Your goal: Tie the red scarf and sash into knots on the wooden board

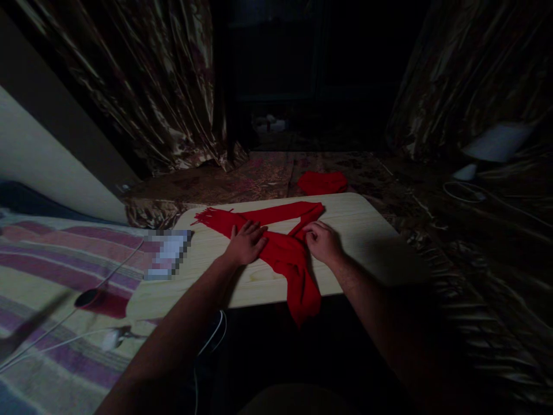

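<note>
A red scarf [283, 249] with a fringed end lies bent across a pale wooden table [371, 242]. Its fringe points to the far left, a strip runs along the back, and one part hangs over the front edge. My left hand [246, 242] rests flat on the scarf near the fringe, fingers spread. On the other side, my right hand [323, 242] pinches the scarf's edge near the fold, with thumb and fingertips together. Some of the cloth under both hands is hidden.
Behind the table lies another red cloth [323, 182]. A striped bed cover [56, 259] with white cables is at left, beside a pixelated flat object [168, 255] on the table's left edge. A white lamp [496, 143] stands at right. Dark curtains [173, 86] hang behind.
</note>
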`<control>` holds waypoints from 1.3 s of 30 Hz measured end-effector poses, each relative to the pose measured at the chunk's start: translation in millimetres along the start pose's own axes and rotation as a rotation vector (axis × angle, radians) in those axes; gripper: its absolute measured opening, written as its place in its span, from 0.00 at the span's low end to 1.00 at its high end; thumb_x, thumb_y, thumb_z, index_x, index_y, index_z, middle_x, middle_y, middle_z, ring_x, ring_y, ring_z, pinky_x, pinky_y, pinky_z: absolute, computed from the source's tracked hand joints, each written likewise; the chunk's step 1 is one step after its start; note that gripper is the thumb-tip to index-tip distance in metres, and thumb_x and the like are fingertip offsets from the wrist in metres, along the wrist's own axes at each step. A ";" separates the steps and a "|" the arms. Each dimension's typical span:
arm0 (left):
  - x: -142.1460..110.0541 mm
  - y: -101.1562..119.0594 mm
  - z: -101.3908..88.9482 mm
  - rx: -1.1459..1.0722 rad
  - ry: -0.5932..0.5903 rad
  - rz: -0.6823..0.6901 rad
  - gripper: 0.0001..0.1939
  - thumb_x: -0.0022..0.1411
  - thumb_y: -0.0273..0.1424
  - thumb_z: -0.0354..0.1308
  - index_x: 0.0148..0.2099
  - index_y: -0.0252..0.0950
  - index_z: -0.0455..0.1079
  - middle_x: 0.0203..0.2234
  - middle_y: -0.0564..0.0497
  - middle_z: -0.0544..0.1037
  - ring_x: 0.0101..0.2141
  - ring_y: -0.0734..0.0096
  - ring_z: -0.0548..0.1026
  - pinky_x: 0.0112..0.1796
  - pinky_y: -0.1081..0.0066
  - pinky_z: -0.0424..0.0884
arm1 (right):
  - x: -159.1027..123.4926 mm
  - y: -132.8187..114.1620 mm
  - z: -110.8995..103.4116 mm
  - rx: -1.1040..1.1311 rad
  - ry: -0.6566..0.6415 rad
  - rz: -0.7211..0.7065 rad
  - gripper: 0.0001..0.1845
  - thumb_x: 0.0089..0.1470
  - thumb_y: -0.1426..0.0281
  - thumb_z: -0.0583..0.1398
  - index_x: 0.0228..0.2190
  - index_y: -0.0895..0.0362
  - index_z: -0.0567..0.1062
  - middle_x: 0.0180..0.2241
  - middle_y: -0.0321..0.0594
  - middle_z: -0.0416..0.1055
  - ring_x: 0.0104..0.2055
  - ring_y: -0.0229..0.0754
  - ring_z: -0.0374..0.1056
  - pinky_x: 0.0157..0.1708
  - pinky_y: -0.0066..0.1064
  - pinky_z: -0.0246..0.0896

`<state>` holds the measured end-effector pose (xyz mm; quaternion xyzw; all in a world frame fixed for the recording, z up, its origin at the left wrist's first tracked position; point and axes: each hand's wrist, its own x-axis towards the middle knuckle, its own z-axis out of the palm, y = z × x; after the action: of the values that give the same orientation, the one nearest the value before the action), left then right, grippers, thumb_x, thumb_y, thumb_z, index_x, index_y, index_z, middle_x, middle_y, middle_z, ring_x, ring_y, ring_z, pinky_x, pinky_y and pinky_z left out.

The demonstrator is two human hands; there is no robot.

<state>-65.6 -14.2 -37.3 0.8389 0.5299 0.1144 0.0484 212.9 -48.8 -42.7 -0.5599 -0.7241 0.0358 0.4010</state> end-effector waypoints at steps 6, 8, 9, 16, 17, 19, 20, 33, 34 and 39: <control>10.6 -10.9 7.0 0.054 -0.057 0.038 0.32 0.72 0.50 0.40 0.73 0.50 0.56 0.72 0.49 0.56 0.71 0.49 0.50 0.63 0.30 0.42 | 7.2 -0.2 1.5 -0.228 -0.286 -0.096 0.24 0.62 0.64 0.58 0.58 0.51 0.73 0.66 0.44 0.63 0.61 0.52 0.63 0.61 0.45 0.58; 20.0 -18.2 7.2 0.058 -0.050 0.049 0.32 0.72 0.50 0.40 0.72 0.49 0.56 0.71 0.49 0.56 0.71 0.50 0.50 0.64 0.31 0.42 | 13.3 2.5 4.2 -0.311 -0.359 -0.063 0.22 0.63 0.61 0.57 0.57 0.50 0.75 0.65 0.43 0.64 0.60 0.52 0.63 0.61 0.45 0.57; 25.8 -22.2 7.6 0.057 -0.045 0.056 0.32 0.72 0.50 0.40 0.72 0.48 0.57 0.71 0.49 0.57 0.71 0.51 0.50 0.64 0.32 0.42 | 17.1 3.5 6.0 -0.334 -0.384 -0.053 0.23 0.64 0.60 0.56 0.57 0.50 0.74 0.65 0.43 0.64 0.60 0.52 0.62 0.61 0.45 0.56; 69.8 -39.6 11.5 0.047 -0.016 0.059 0.32 0.72 0.50 0.40 0.72 0.44 0.59 0.71 0.46 0.58 0.70 0.52 0.52 0.65 0.38 0.46 | 45.1 -2.3 13.3 -0.458 -0.416 0.072 0.25 0.63 0.57 0.56 0.56 0.55 0.74 0.62 0.48 0.66 0.59 0.53 0.63 0.59 0.42 0.56; 73.8 -39.4 12.1 0.050 0.001 0.055 0.33 0.72 0.50 0.40 0.71 0.44 0.59 0.70 0.46 0.59 0.70 0.52 0.52 0.65 0.38 0.46 | 48.2 -2.2 12.1 -0.492 -0.405 0.100 0.24 0.63 0.57 0.56 0.54 0.57 0.75 0.59 0.51 0.69 0.58 0.53 0.64 0.58 0.42 0.57; 79.0 -37.1 13.2 0.056 0.047 0.051 0.33 0.71 0.51 0.40 0.71 0.44 0.60 0.71 0.46 0.58 0.70 0.49 0.52 0.64 0.37 0.47 | 53.7 1.0 8.6 -0.554 -0.391 0.149 0.24 0.62 0.56 0.56 0.51 0.59 0.76 0.54 0.54 0.72 0.56 0.54 0.66 0.56 0.42 0.58; 80.1 -35.6 13.6 0.059 0.075 0.051 0.33 0.71 0.51 0.41 0.72 0.44 0.59 0.71 0.46 0.58 0.70 0.47 0.52 0.64 0.37 0.47 | 56.0 3.8 6.5 -0.568 -0.395 0.161 0.24 0.62 0.56 0.56 0.50 0.60 0.76 0.52 0.54 0.73 0.56 0.54 0.66 0.56 0.42 0.58; 55.3 -19.7 15.6 0.008 0.142 0.089 0.33 0.71 0.52 0.42 0.71 0.44 0.61 0.69 0.47 0.62 0.68 0.50 0.58 0.64 0.42 0.52 | 8.7 -53.6 -30.6 -0.455 -0.550 0.270 0.37 0.63 0.40 0.47 0.30 0.55 0.80 0.31 0.49 0.79 0.35 0.48 0.75 0.35 0.34 0.61; 53.7 -17.9 16.1 0.007 0.127 0.076 0.34 0.71 0.52 0.41 0.71 0.44 0.60 0.69 0.48 0.61 0.68 0.49 0.58 0.64 0.41 0.52 | 0.0 -61.7 -33.3 -0.427 -0.629 0.269 0.38 0.61 0.38 0.47 0.29 0.54 0.80 0.30 0.48 0.79 0.34 0.49 0.75 0.34 0.34 0.61; 49.3 -12.0 16.7 0.024 0.058 0.028 0.34 0.71 0.52 0.39 0.72 0.45 0.58 0.70 0.47 0.59 0.69 0.48 0.55 0.64 0.39 0.50 | -30.8 -82.8 -44.5 -0.348 -0.489 0.049 0.19 0.63 0.67 0.56 0.53 0.55 0.76 0.50 0.49 0.77 0.50 0.48 0.73 0.49 0.35 0.64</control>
<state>-51.8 36.0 -49.0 0.8432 0.5204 0.1329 0.0213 177.3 -123.1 12.2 -0.6123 -0.7807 0.0546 0.1120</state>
